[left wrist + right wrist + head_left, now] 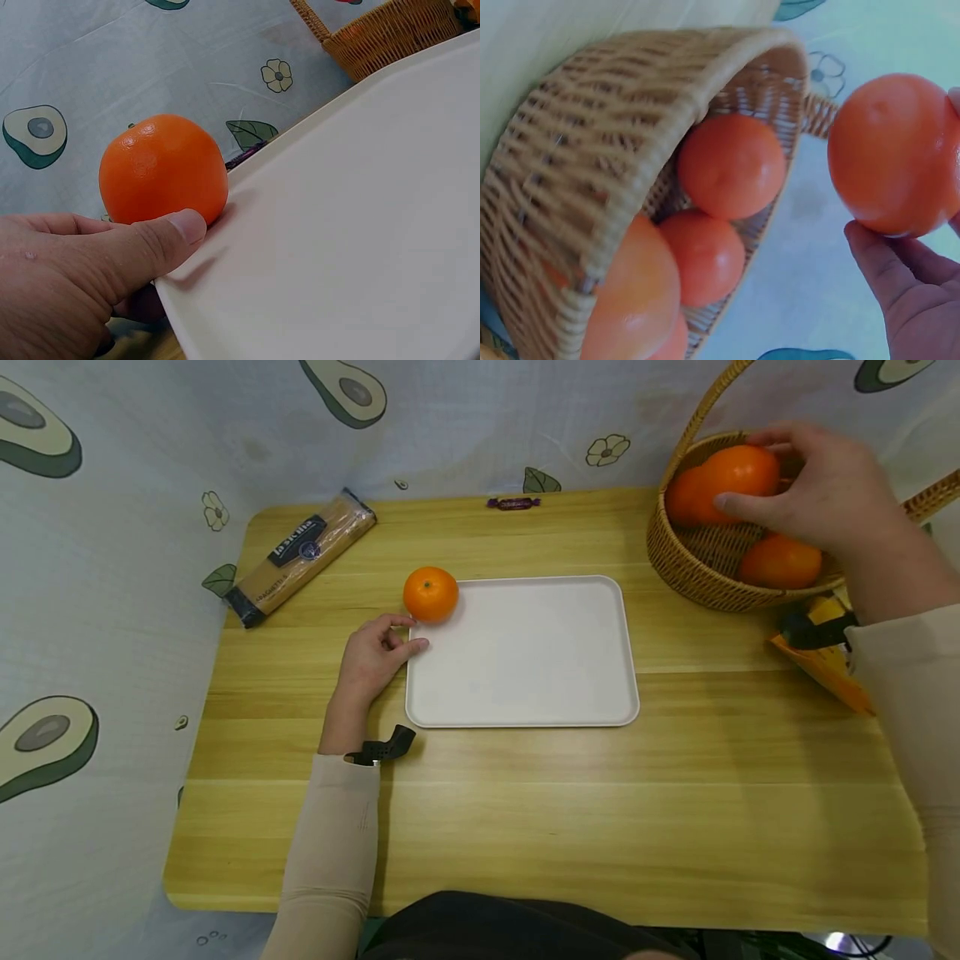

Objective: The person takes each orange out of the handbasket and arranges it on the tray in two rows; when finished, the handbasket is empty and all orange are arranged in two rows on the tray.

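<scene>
So the right hand (825,485) has its fingers wrapped around an orange (738,471), holding it just above the wicker basket (690,568) with more oranges inside. Left of the basket, the left hand (375,656) pinches the white tray's (525,652) edge on the desk (525,810), with a second orange (431,594) touching the tray's far left corner.

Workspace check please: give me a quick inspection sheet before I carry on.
Surface: wooden table, white tray in the middle.
Job's things: one orange at the tray's far left corner; more in the basket.
Clutter: pasta pack, wrapped candy, yellow packet.
Hands: left hand holds the tray edge; right hand grips an orange over the basket.
Cables: nothing seen on the table.
Surroundings: avocado-print cloth.
</scene>
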`<state>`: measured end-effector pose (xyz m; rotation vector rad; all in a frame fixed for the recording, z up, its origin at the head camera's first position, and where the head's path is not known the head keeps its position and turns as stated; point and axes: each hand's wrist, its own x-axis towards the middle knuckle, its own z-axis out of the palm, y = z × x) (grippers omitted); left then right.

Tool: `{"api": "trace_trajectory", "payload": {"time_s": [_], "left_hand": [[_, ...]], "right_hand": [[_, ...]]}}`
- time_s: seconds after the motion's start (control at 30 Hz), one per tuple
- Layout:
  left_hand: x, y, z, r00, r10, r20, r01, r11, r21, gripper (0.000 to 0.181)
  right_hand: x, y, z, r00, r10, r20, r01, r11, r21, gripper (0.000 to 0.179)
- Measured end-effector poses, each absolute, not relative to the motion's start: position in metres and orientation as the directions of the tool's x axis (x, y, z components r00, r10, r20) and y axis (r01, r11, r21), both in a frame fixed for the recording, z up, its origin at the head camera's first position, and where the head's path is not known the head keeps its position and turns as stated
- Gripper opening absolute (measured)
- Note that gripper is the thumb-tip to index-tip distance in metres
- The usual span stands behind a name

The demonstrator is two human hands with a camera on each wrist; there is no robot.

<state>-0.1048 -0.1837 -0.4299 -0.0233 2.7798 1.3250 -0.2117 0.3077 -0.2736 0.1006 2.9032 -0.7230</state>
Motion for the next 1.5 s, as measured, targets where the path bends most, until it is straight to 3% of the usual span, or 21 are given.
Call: {"api": "trace_trajectory", "payload": {"time_s": [0.1, 0.3, 0.57, 0.97, 1.13, 1.33, 1.5], "left_hand": [[-0.105, -0.184, -0.430, -0.998, 0.014, -0.065, -0.042, 0.636, 0.770, 0.039], [-0.106, -0.184, -0.430, -0.998, 0.018, -0.056, -0.032, 0.632, 0.774, 0.038], [-0.105, -0.184, -0.429, -0.997, 0.014, -0.071, -0.047, 0.622, 0.782, 0.037], [-0.106, -0.185, -0.429, -0.996, 0.012, -0.083, -0.057, 0.632, 0.773, 0.038], [-0.106, -0.186, -0.429, -0.996, 0.013, -0.090, -0.061, 0.638, 0.767, 0.038], [-0.106, -0.186, -0.429, -0.996, 0.005, -0.084, -0.061, 0.642, 0.764, 0.038], [-0.107, -0.186, -0.430, -0.997, 0.015, -0.071, -0.044, 0.646, 0.762, 0.038]], "right_hand": [[-0.205, 0.300, -0.274, -0.990, 0.008, -0.138, 0.075, 0.873, -0.483, 0.084], [-0.189, 0.283, -0.277, -0.992, -0.123, -0.024, -0.094, 0.856, -0.508, 0.083], [-0.157, 0.236, -0.312, -0.957, -0.285, 0.049, -0.261, 0.782, -0.565, 0.087], [-0.118, 0.148, -0.363, -0.955, -0.290, 0.061, -0.215, 0.539, -0.815, 0.091], [-0.119, 0.120, -0.367, -0.969, -0.243, 0.053, -0.162, 0.456, -0.875, 0.082], [-0.128, 0.097, -0.372, -0.975, -0.218, 0.050, -0.117, 0.305, -0.945, 0.085], [-0.135, 0.090, -0.379, -0.979, -0.195, 0.063, -0.123, 0.312, -0.942, 0.086]]}}
